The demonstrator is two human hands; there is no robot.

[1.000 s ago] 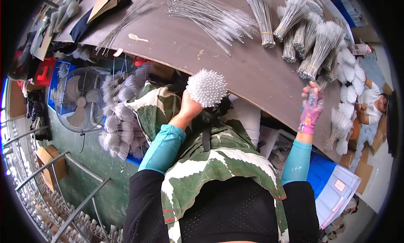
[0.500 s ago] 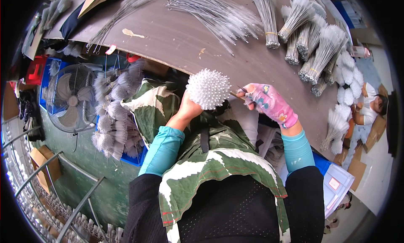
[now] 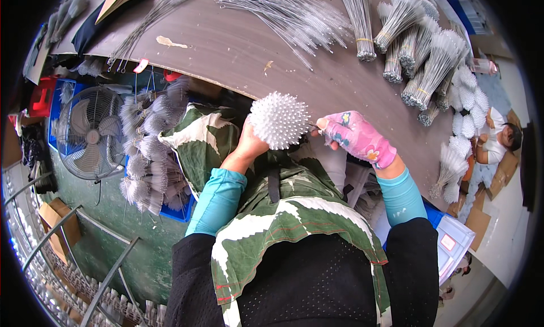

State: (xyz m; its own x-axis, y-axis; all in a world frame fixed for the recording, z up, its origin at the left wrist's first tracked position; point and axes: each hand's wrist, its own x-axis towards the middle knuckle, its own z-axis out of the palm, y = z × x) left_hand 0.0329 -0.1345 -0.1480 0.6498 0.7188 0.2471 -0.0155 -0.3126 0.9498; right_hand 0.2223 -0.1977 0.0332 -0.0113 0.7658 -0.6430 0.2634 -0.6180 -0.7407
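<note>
My left hand (image 3: 252, 141) is closed around a round bundle of thin white-bristled wire brushes (image 3: 279, 120), held over my lap with the bristle tips facing up. The bundle hides its wire stems and some of my fingers. Just to its right, my right hand (image 3: 354, 135), in a pink fingerless floral glove, has its fingers pinched together. A small, thin, dark thing shows at those fingertips, close to the bundle's side; its kind is too small to tell.
Loose wire brushes (image 3: 289, 21) lie on the brown table (image 3: 226, 55). Tied brush bundles (image 3: 433, 72) are heaped at its right. Left of me are a floor fan (image 3: 90, 135), hanging brush bunches (image 3: 150, 151) and a metal rack (image 3: 107, 276). Another person (image 3: 498, 137) sits at far right.
My right hand has shifted slightly left toward the bundle, and the thin thing at its fingertips shows less. The bundle stays in my left hand. The view has shifted a little.
</note>
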